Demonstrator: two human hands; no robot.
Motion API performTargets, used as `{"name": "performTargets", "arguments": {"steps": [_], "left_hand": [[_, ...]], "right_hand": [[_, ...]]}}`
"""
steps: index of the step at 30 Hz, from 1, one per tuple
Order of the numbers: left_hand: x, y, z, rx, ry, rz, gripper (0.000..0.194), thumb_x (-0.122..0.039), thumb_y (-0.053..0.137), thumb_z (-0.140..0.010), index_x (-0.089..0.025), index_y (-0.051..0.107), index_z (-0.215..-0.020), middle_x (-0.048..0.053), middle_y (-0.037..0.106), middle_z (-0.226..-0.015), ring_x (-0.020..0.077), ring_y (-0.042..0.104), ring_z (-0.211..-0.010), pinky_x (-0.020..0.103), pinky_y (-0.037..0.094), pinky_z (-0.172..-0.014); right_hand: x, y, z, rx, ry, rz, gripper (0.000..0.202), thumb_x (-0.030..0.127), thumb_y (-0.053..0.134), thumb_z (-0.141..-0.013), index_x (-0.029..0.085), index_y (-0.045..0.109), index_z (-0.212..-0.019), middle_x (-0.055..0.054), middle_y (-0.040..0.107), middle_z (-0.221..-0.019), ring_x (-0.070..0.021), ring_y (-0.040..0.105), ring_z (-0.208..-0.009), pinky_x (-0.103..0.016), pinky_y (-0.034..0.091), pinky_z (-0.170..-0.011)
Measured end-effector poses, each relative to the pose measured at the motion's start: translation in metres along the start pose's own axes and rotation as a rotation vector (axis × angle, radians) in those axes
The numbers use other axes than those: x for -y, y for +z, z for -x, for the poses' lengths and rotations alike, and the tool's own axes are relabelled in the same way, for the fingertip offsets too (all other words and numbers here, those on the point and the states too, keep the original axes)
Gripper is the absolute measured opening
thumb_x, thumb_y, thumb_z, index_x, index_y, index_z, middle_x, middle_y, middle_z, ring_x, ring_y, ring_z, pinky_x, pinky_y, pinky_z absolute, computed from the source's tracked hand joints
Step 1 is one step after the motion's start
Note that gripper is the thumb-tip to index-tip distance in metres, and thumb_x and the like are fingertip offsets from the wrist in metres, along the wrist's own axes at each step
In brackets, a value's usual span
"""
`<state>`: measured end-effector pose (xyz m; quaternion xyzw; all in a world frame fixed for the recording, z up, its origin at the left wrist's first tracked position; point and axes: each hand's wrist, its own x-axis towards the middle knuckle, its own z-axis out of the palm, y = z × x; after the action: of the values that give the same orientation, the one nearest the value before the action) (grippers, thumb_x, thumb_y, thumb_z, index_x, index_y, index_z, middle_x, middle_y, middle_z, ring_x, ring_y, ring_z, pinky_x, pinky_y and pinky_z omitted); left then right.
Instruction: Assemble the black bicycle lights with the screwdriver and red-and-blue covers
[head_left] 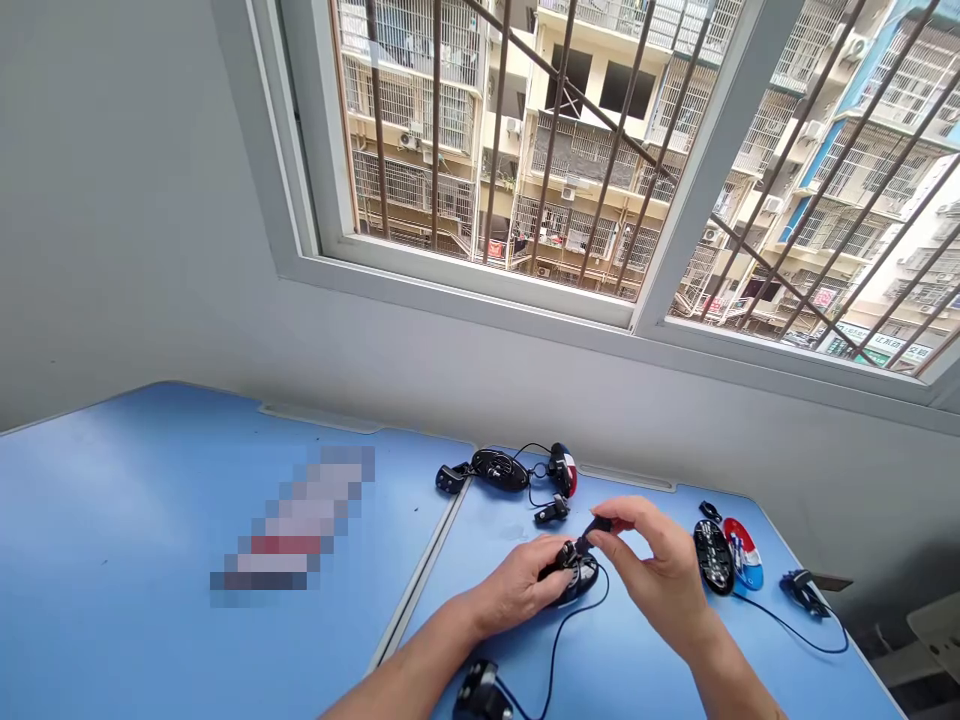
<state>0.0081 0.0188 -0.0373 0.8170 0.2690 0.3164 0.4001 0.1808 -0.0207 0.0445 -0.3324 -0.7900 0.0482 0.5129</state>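
Note:
My left hand (525, 582) is wrapped around a black oval device (583, 582) with a shiny face, holding it low over the blue table or on it; which, I cannot tell. Thumb and forefinger of my right hand (652, 555) pinch a small black part (598, 526) at the device's upper side. Whether that part is joined to the device is unclear. A thin black cable (555, 640) runs from the device down to a black block-shaped piece (481, 692) near my left forearm.
Beyond my hands lie a black oval device (501, 470), a red-white-blue piece (568, 470) and black clamp-like pieces (451, 479). To the right are an open black shell (713, 557), a colourful oval cover (744, 554) and a cabled black piece (804, 593). A seam (420, 577) divides the table (150, 500).

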Motion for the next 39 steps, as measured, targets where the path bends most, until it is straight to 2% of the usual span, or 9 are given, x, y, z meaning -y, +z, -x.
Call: {"name": "performTargets", "arguments": {"steps": [5,8,14,18,21,24,29,32,39], "left_hand": [[0.001,-0.001,0.001,0.002,0.002,0.001,0.010,-0.018,0.040,-0.082,-0.020,0.042,-0.073,-0.003,0.044,-0.074,0.0147,0.041,-0.072,0.025,0.039,-0.069],[0.003,0.000,0.000,0.002,-0.006,-0.003,0.011,-0.017,0.040,-0.081,-0.020,0.040,-0.071,-0.003,0.043,-0.073,0.0142,0.041,-0.070,0.024,0.039,-0.068],[0.004,0.001,0.000,-0.005,-0.022,-0.006,0.013,-0.017,0.041,-0.081,-0.020,0.038,-0.069,-0.003,0.042,-0.072,0.0139,0.040,-0.069,0.024,0.039,-0.068],[0.002,0.000,0.001,0.008,-0.017,0.005,0.011,-0.019,0.041,-0.083,-0.020,0.044,-0.072,-0.002,0.048,-0.077,0.0150,0.043,-0.074,0.025,0.041,-0.074],[0.001,-0.001,0.001,0.018,-0.013,0.010,0.011,-0.020,0.040,-0.084,-0.020,0.046,-0.074,-0.001,0.049,-0.078,0.0153,0.044,-0.075,0.025,0.041,-0.075],[0.002,0.000,0.001,0.014,-0.027,0.005,0.012,-0.019,0.040,-0.083,-0.020,0.042,-0.070,-0.002,0.044,-0.074,0.0143,0.042,-0.071,0.024,0.041,-0.070],[0.003,0.001,0.001,0.007,-0.028,0.002,0.013,-0.016,0.040,-0.081,-0.020,0.038,-0.069,-0.003,0.041,-0.072,0.0138,0.040,-0.070,0.024,0.039,-0.067],[0.002,0.000,0.001,0.012,-0.024,0.001,0.012,-0.014,0.040,-0.080,-0.020,0.038,-0.070,-0.004,0.040,-0.072,0.0135,0.039,-0.069,0.023,0.038,-0.066],[-0.002,-0.001,0.000,0.028,0.000,0.008,0.011,-0.016,0.040,-0.081,-0.020,0.040,-0.071,-0.003,0.043,-0.074,0.0141,0.041,-0.072,0.024,0.039,-0.070]], "right_hand": [[0.003,-0.009,-0.005,0.267,0.035,-0.255,0.030,0.006,0.054,-0.089,0.027,0.062,-0.109,-0.002,0.071,-0.099,-0.0157,0.065,-0.089,-0.030,0.056,-0.078],[0.004,-0.004,-0.006,0.190,-0.005,-0.152,0.027,0.007,0.052,-0.089,0.023,0.063,-0.106,-0.007,0.067,-0.101,-0.0183,0.063,-0.094,-0.032,0.055,-0.077],[0.000,0.009,0.000,-0.015,-0.104,0.117,0.028,0.006,0.055,-0.085,0.022,0.062,-0.107,-0.006,0.058,-0.085,-0.0156,0.056,-0.072,-0.026,0.051,-0.055],[0.004,0.002,-0.001,0.094,-0.068,-0.021,0.037,0.003,0.050,-0.087,0.023,0.054,-0.118,-0.006,0.066,-0.094,-0.0156,0.060,-0.079,-0.027,0.054,-0.064],[0.008,-0.003,-0.004,0.181,-0.030,-0.100,0.034,0.003,0.045,-0.088,0.024,0.054,-0.114,-0.007,0.067,-0.104,-0.0172,0.062,-0.092,-0.029,0.055,-0.072],[0.009,0.000,-0.004,0.125,-0.044,-0.022,0.024,0.008,0.049,-0.088,0.022,0.057,-0.106,-0.009,0.065,-0.104,-0.0189,0.063,-0.092,-0.030,0.055,-0.069],[-0.001,0.014,0.004,-0.046,-0.044,0.193,0.021,0.018,0.057,-0.087,0.022,0.055,-0.108,-0.006,0.063,-0.090,-0.0166,0.061,-0.074,-0.027,0.053,-0.056],[-0.005,0.015,0.007,-0.076,-0.006,0.217,0.015,0.021,0.058,-0.088,0.021,0.055,-0.102,-0.003,0.063,-0.080,-0.0142,0.058,-0.064,-0.025,0.051,-0.050],[0.005,0.000,-0.001,0.141,0.031,-0.022,0.022,0.011,0.051,-0.089,0.022,0.057,-0.107,-0.004,0.069,-0.093,-0.0154,0.065,-0.080,-0.027,0.057,-0.066]]}}
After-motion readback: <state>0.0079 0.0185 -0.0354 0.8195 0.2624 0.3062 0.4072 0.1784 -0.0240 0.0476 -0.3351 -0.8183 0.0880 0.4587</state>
